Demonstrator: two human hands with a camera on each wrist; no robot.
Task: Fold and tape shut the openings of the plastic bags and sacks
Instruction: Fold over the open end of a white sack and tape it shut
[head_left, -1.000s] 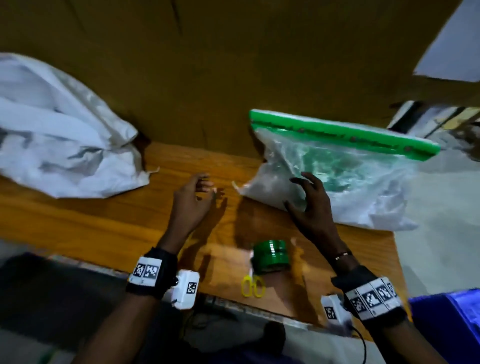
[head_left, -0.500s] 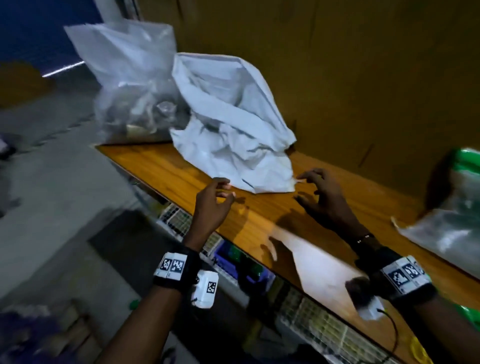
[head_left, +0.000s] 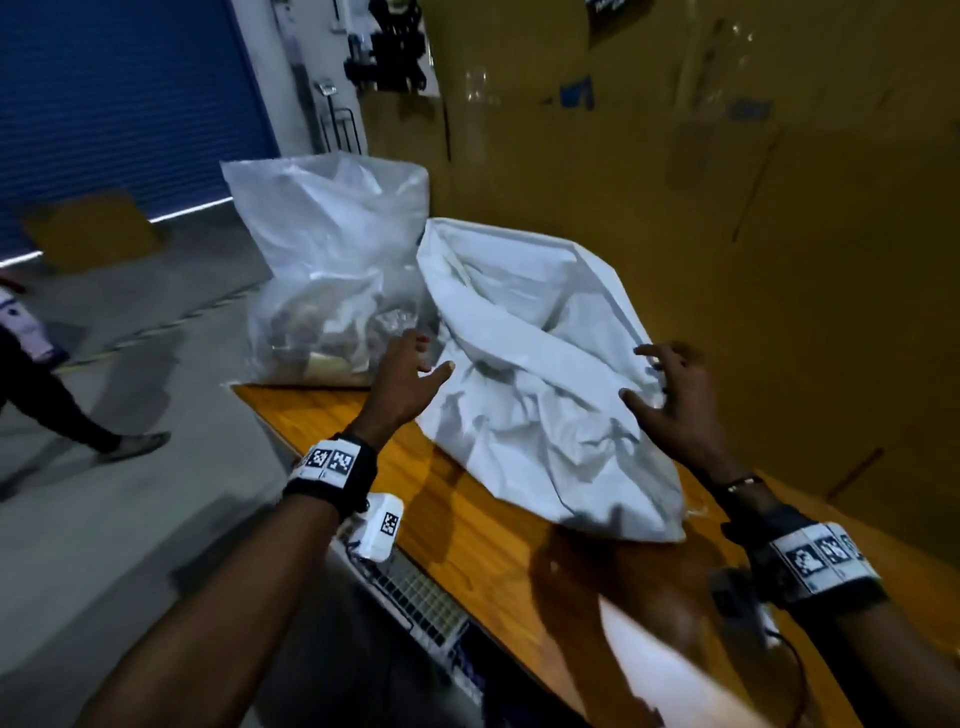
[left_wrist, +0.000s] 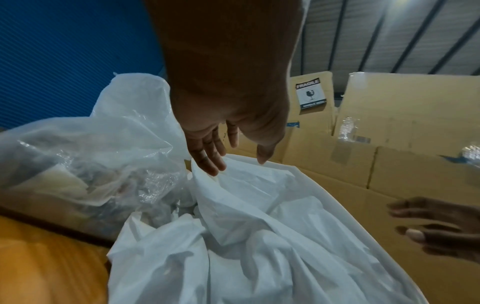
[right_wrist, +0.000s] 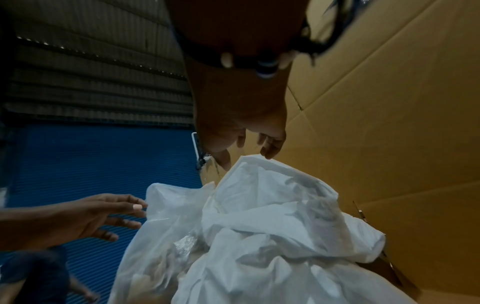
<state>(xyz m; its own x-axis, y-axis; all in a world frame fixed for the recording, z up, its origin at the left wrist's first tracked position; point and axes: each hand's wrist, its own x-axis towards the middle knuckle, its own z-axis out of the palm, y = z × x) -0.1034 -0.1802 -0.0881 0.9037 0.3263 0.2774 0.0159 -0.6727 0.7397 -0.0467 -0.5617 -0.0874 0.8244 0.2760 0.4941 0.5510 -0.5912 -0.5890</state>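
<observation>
A crumpled white sack (head_left: 540, 384) (left_wrist: 259, 236) (right_wrist: 280, 226) lies on the wooden table (head_left: 467, 519) against the cardboard wall. Behind it, to its left, a clear plastic bag (head_left: 327, 270) (left_wrist: 85, 154) (right_wrist: 166, 226) stands upright with items inside. My left hand (head_left: 410, 364) (left_wrist: 228, 148) hovers with fingers spread at the sack's left edge, holding nothing. My right hand (head_left: 660, 384) (right_wrist: 249, 148) reaches with spread fingers at the sack's right edge, its fingertips at or just above the plastic. Both hands hold nothing.
Tall cardboard boxes (head_left: 701, 208) (left_wrist: 389, 133) form a wall right behind the table. A blue roller shutter (head_left: 119, 104) closes the far left. A person's leg and foot (head_left: 78, 415) cross the grey floor at the left. A wire rack (head_left: 415, 597) sits under the table's front edge.
The view has swung left, away from the green-topped bag, tape roll and scissors. Both hands have moved up to the white sack's two sides.
</observation>
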